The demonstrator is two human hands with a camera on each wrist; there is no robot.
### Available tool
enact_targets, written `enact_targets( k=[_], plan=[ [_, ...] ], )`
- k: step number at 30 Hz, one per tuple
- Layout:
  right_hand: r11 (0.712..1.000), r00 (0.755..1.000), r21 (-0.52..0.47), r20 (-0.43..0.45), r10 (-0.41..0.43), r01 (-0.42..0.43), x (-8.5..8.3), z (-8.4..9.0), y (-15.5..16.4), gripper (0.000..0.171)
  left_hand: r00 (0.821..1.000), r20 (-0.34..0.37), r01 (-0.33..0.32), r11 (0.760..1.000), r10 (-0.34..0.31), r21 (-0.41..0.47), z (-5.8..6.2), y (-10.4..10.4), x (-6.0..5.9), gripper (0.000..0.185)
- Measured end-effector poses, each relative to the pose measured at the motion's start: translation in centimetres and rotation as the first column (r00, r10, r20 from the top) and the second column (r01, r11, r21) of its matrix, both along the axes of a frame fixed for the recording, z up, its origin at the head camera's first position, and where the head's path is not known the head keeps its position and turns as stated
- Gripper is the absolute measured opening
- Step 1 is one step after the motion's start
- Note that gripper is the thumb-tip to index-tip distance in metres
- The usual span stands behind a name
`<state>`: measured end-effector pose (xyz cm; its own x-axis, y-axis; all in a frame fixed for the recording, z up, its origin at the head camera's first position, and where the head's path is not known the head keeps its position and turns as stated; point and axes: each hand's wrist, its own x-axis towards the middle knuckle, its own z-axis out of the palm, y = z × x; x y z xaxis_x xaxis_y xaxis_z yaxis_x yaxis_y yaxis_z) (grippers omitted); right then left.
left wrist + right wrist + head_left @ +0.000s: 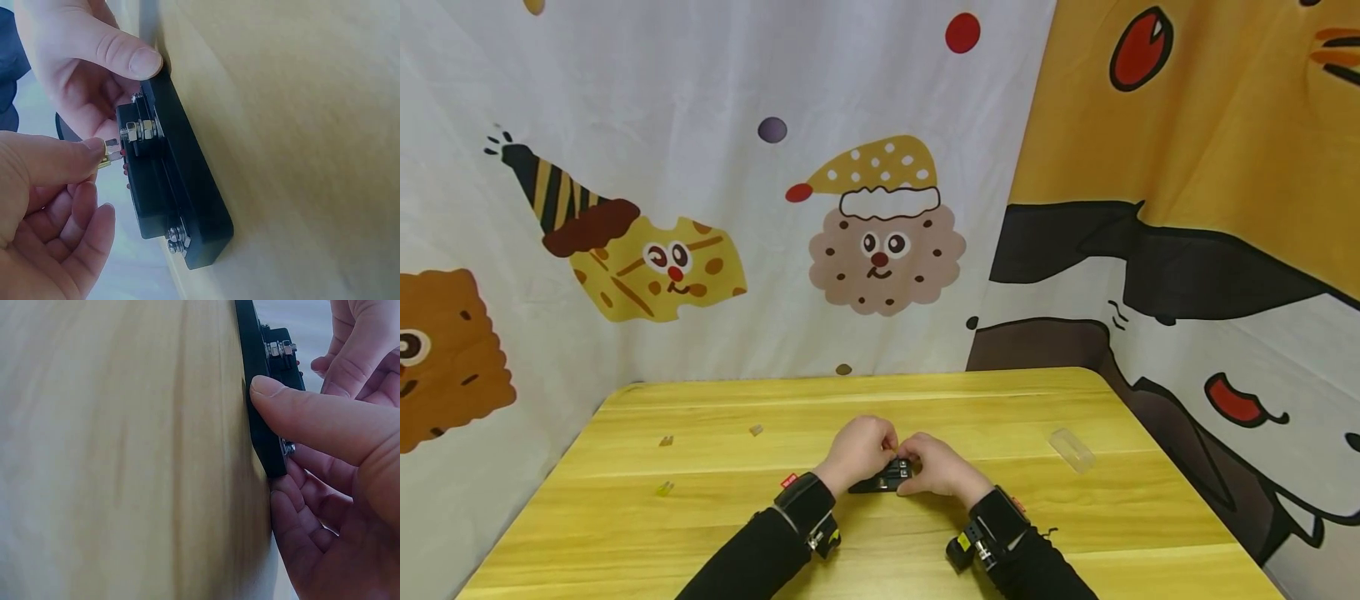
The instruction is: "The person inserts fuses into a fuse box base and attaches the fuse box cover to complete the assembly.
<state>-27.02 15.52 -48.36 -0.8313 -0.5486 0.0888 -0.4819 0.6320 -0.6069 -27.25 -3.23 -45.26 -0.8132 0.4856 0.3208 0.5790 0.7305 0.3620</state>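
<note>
A black fuse block (187,181) with metal bolts and nuts and a row of small red dots rests on the table between the hands. My left hand (860,450) pinches a small blade fuse (109,159) between thumb and finger, its metal prongs against the block's top near the red dots. Whether the prongs are inside a slot cannot be told. My right hand (942,467) grips the block's right end, its thumb (269,386) pressed along the near side and its other fingers behind. In the head view the hands hide part of the block.
On the left of the wooden table (587,517) lie a yellow-green fuse (665,488), a brownish fuse (666,441) and a pale small piece (756,430). A clear plastic box (1072,450) lies at the right. A printed curtain (700,83) hangs behind.
</note>
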Motion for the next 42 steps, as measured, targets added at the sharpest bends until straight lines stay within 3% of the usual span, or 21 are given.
enact_targets(
  k=[25,42],
  plan=[
    [1.000,1.000,-0.013,0.028,-0.002,0.003,-0.01,0.09,0.04,0.041,0.999,-0.016,0.031,0.999,-0.031,0.006,-0.50,0.23,-0.05,0.017],
    [1.000,1.000,-0.016,0.003,-0.003,0.003,-0.13,-0.23,0.07,0.041,0.998,0.064,-0.014,1.000,0.015,-0.002,-0.46,0.48,-0.27,0.023]
  ],
)
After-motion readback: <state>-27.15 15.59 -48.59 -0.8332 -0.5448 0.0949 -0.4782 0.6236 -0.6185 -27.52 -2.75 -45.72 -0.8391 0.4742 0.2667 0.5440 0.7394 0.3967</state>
